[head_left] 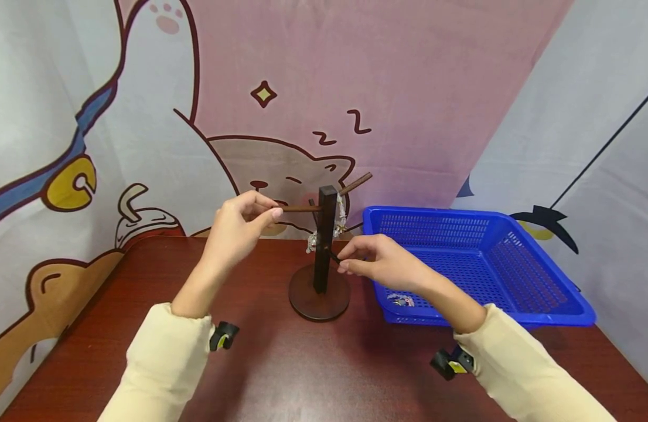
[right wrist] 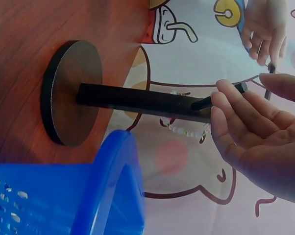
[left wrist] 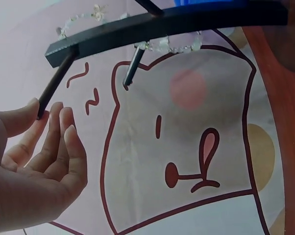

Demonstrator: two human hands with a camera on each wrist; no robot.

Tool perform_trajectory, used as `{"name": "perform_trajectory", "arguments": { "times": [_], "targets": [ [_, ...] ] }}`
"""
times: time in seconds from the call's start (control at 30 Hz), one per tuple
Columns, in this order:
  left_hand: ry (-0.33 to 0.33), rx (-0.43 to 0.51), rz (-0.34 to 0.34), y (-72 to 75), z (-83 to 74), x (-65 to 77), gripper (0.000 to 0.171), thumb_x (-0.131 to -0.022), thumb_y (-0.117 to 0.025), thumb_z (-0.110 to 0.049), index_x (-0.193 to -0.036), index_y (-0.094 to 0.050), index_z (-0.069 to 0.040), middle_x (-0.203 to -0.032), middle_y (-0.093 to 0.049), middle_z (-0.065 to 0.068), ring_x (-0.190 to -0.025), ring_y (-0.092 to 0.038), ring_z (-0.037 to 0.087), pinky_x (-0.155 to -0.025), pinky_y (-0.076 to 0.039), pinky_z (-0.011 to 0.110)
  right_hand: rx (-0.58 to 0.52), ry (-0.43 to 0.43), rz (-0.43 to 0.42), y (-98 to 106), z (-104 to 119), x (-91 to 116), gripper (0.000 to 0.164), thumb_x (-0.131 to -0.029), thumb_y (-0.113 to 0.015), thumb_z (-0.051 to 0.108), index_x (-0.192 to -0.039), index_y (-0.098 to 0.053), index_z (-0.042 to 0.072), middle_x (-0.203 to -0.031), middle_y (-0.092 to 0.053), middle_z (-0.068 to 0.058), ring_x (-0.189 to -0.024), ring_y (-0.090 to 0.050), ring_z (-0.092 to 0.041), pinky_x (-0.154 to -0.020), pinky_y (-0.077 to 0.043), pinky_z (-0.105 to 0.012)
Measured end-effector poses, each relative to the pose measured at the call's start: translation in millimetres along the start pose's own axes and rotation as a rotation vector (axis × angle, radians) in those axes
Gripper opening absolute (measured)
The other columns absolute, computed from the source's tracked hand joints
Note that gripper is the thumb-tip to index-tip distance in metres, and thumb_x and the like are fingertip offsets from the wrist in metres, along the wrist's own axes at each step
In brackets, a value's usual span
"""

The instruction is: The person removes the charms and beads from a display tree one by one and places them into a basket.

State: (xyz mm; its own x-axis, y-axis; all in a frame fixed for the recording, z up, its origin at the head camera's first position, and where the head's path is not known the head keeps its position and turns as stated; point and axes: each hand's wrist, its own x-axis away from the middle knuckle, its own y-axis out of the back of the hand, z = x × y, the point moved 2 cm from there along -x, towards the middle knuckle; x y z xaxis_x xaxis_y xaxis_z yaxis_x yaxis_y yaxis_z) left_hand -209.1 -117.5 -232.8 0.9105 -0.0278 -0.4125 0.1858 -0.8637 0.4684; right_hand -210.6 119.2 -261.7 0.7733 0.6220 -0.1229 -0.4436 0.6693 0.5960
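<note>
A dark wooden stand (head_left: pixel 324 246) with a round base (head_left: pixel 320 305) and several pegs stands upright on the table. My left hand (head_left: pixel 239 225) pinches the tip of its upper left peg (head_left: pixel 300 208) between thumb and finger; the other fingers curl loosely in the left wrist view. Lower down, my right hand (head_left: pixel 379 261) holds the end of a short front peg (right wrist: pixel 206 102) at its fingertips. Beaded bracelets (left wrist: pixel 169 46) of clear and pale beads hang from pegs behind the post, partly hidden by it. One carries a gold-coloured charm (left wrist: pixel 99 11).
A blue plastic basket (head_left: pixel 482 215) stands right of the stand, close to my right forearm. In its near left corner lies a small jewellery piece (head_left: pixel 401 300). The reddish-brown table (head_left: pixel 303 369) runs back to a cartoon-printed cloth (head_left: pixel 408 88).
</note>
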Motion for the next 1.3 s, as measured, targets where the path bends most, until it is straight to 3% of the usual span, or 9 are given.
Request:
{"name": "perform_trajectory", "arguments": {
  "times": [0.6,0.97,1.3],
  "targets": [
    [0.059,-0.001,0.054,3.5,10.5,-20.6,0.018,-0.089,-0.062,-0.019,-0.097,-0.066,-0.004,-0.082,-0.068,0.012,-0.074,-0.065,0.020,-0.065,-0.046,0.028,-0.094,0.033,0.033,-17,8,-4,0.017,-0.088,-0.057,0.004,-0.102,-0.061,-0.006,-0.094,-0.066,-0.013,-0.089,-0.063,-0.017,-0.076,-0.049,-0.028],
    [0.041,-0.016,0.061,4.2,11.2,-22.3,0.019,-0.089,-0.061,-0.020,-0.097,-0.065,-0.004,-0.081,-0.068,0.012,-0.077,-0.065,0.023,-0.066,-0.046,0.027,-0.138,0.034,0.056,-18,6,-5,0.021,-0.088,-0.055,0.001,-0.105,-0.057,-0.011,-0.094,-0.065,-0.016,-0.088,-0.063,-0.018,-0.077,-0.049,-0.030],
    [0.044,-0.020,0.065,3.3,11.3,-21.3,0.017,-0.089,-0.061,-0.020,-0.098,-0.065,-0.006,-0.080,-0.067,0.010,-0.076,-0.064,0.022,-0.065,-0.045,0.029,-0.058,0.006,0.011,-6,10,-6,0.016,-0.087,-0.060,0.005,-0.099,-0.062,-0.004,-0.087,-0.065,-0.006,-0.077,-0.061,-0.014,-0.069,-0.050,-0.032]
  ]
}}
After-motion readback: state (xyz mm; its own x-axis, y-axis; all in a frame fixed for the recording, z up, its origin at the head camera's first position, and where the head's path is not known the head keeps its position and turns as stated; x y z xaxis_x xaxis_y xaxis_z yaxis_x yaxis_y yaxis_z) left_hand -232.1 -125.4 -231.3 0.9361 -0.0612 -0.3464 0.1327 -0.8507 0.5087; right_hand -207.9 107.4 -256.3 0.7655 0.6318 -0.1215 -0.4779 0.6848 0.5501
